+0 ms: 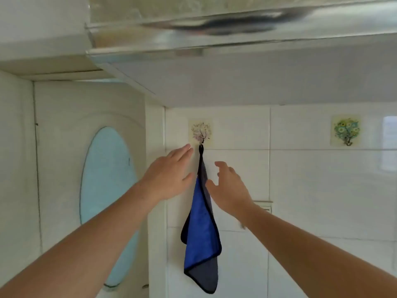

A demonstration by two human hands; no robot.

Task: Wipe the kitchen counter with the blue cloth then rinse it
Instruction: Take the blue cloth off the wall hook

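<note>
A white tiled wall (300, 190) fills the right and lower part of the view. Above it juts a steel hood (236, 29), its shiny underside blurred with a dark reflection. To the left stands a pale door (64, 147) with a light blue oval pane (107, 201) set in it.

Two bare forearms rise from the lower corners toward the wall. Between them hangs the cloth (200, 239), blue on one face and grey on the other, with a dark trim. It dangles by a short dark loop from a hook (200, 145) on a small square sticker printed with a pale tree. The cloth droops in loose folds, its grey lower corner pointing down.

The left hand (169, 173) is just left of the cloth's top, fingers straight and spread loosely, fingertips reaching up beside the hook. It holds nothing; whether its thumb brushes the cloth cannot be told. The right hand (229, 186) is just right of the cloth, fingers relaxed and slightly bent, thumb close to the grey fold's edge. It too grips nothing, and contact with the cloth is unclear.

Farther right on the wall sits a second sticker (345, 133), showing a green and blue tree, with its own small hook below.
</note>
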